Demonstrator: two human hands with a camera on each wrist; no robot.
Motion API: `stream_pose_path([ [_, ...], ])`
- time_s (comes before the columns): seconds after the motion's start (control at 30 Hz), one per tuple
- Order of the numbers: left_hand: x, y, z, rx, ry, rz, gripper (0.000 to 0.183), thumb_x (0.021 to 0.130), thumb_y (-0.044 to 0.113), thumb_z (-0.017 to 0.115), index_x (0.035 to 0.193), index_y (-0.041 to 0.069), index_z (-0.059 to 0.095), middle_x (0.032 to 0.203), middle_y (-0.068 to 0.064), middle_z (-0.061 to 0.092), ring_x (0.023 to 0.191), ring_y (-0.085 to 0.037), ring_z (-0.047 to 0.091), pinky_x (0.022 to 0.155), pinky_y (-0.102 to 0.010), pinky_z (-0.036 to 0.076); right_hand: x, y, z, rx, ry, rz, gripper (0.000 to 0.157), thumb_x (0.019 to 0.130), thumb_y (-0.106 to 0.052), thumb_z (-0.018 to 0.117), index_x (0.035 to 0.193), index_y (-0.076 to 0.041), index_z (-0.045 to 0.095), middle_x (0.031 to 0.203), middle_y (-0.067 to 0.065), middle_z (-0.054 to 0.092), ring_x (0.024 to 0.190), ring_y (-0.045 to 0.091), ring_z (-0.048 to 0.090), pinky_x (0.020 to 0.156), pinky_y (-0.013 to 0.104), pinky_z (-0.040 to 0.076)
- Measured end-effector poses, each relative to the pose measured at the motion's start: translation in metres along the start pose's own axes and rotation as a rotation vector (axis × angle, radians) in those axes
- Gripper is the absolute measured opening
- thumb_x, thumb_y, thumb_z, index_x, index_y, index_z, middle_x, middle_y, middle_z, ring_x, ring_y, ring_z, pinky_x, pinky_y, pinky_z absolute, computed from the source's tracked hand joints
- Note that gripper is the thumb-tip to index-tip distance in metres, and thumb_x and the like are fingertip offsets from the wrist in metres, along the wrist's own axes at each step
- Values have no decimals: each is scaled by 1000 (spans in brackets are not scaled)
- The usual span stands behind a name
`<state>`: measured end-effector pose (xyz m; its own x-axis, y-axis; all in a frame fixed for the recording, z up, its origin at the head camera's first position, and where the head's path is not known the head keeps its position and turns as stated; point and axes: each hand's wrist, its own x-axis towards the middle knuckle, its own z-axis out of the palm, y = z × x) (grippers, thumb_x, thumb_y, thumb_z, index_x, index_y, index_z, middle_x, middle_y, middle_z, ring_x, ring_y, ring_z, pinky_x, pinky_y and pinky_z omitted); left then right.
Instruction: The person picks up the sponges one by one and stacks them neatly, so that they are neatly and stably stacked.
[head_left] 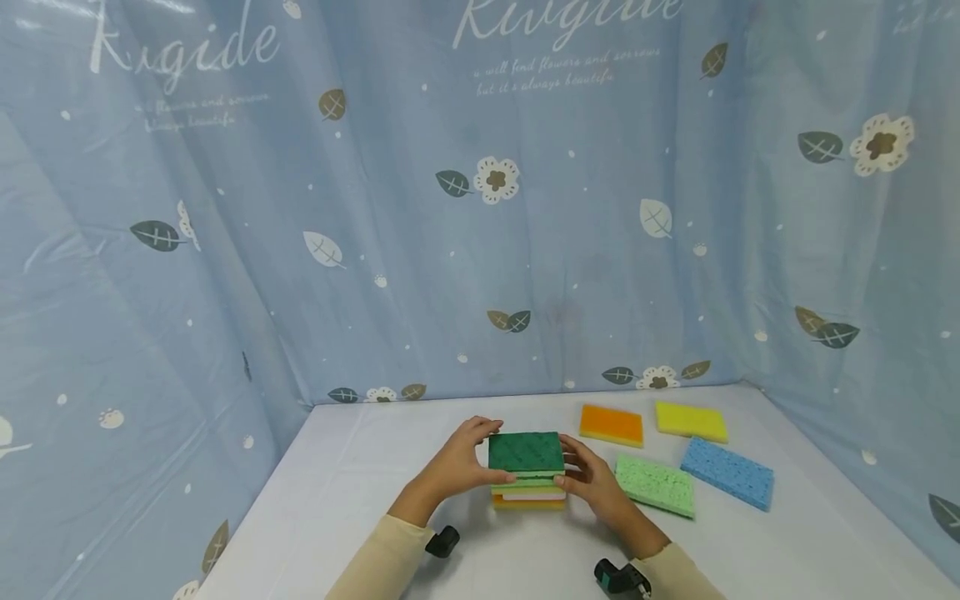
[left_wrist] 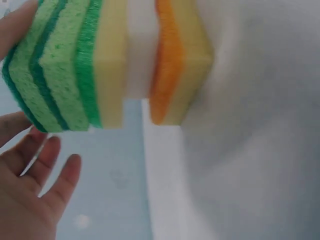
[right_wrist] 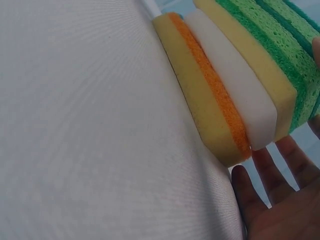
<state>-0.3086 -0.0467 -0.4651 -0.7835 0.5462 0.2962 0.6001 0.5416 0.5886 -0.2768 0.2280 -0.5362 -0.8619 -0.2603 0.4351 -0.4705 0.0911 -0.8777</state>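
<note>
A stack of sponges stands in front of me. Its top one is a light green sponge with a dark green scouring face (head_left: 527, 452). My left hand (head_left: 459, 460) holds the top sponge's left end, thumb at the front corner and a finger at the back. At the right end my right hand (head_left: 594, 483) grips it likewise, thumb in front. Below lie another green sponge (left_wrist: 64, 75), a yellow sponge with a green face (left_wrist: 111, 75), a white sponge (right_wrist: 235, 82) and, lowest, a yellow sponge with an orange face (right_wrist: 200, 105). Several fingers of each hand are spread beside the stack.
Loose on the white table (head_left: 360, 475), to the right of the stack, are an orange-faced sponge (head_left: 611, 425), a yellow sponge (head_left: 692, 421), a light green sponge (head_left: 655, 486) and a blue sponge (head_left: 727, 472). A blue printed curtain (head_left: 405, 275) encloses the table's back and sides.
</note>
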Motion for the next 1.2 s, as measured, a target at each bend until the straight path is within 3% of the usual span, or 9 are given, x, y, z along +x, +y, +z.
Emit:
stream_pose_path([
  [0.2, -10, -14, 12, -227, 69, -28, 85, 77, 52, 78, 147, 19, 43, 133, 4, 50, 118, -24, 50, 97, -52, 44, 2, 0, 1, 17, 11, 15, 62, 91, -2, 65, 147, -1, 37, 138, 22, 45, 118, 34, 50, 94, 26, 45],
  [0.37, -15, -21, 20, -327, 114, -46, 79, 80, 45, 78, 147, 18, 44, 131, 1, 52, 117, -28, 51, 97, -52, 43, 3, 1, 1, 8, 2, 4, 63, 91, -2, 65, 148, -2, 36, 138, 23, 44, 119, 37, 48, 95, 28, 46],
  [0.6, -19, -22, 28, -459, 126, -42, 73, 83, 32, 79, 145, 14, 45, 129, -4, 53, 118, -27, 50, 99, -48, 43, -3, -11, -4, -77, 0, 44, 74, 88, -10, 72, 151, -8, 33, 139, 18, 44, 123, 38, 46, 99, 49, 43],
  [0.73, -19, -23, 30, -486, 154, -31, 70, 85, 24, 78, 144, 5, 45, 131, -13, 53, 118, -32, 50, 98, -53, 42, -6, -26, -14, -127, -23, 65, 75, 87, -13, 74, 151, -16, 34, 141, 18, 43, 125, 40, 44, 100, 56, 39],
  [0.87, -21, -23, 30, -495, 169, -24, 68, 86, 22, 77, 143, 1, 45, 133, -16, 51, 118, -34, 50, 98, -55, 41, -10, -37, -29, -244, -40, 82, 73, 87, -17, 76, 149, -15, 38, 140, 16, 45, 124, 37, 46, 99, 52, 41],
  [0.97, -21, -25, 30, -531, 176, -19, 67, 86, 25, 78, 143, 7, 47, 133, -12, 52, 118, -29, 51, 99, -52, 42, -13, -42, -44, -364, -38, 106, 72, 85, -22, 78, 147, -16, 41, 137, 11, 49, 122, 32, 48, 98, 50, 44],
  [1.07, -22, -15, 23, -583, 176, -2, 68, 85, 23, 78, 143, 7, 46, 130, -14, 53, 117, -30, 51, 99, -54, 41, -18, -48, -60, -496, -57, 119, 72, 84, -28, 78, 146, -15, 44, 134, 7, 51, 120, 32, 50, 96, 51, 44],
  [1.2, -25, 1, 12, -631, 165, 3, 70, 86, 18, 77, 143, -3, 42, 129, -22, 52, 117, -36, 50, 99, -58, 39, -26, -56, -82, -669, -115, 142, 73, 83, -37, 78, 145, -15, 46, 137, 8, 49, 120, 35, 51, 93, 56, 44],
])
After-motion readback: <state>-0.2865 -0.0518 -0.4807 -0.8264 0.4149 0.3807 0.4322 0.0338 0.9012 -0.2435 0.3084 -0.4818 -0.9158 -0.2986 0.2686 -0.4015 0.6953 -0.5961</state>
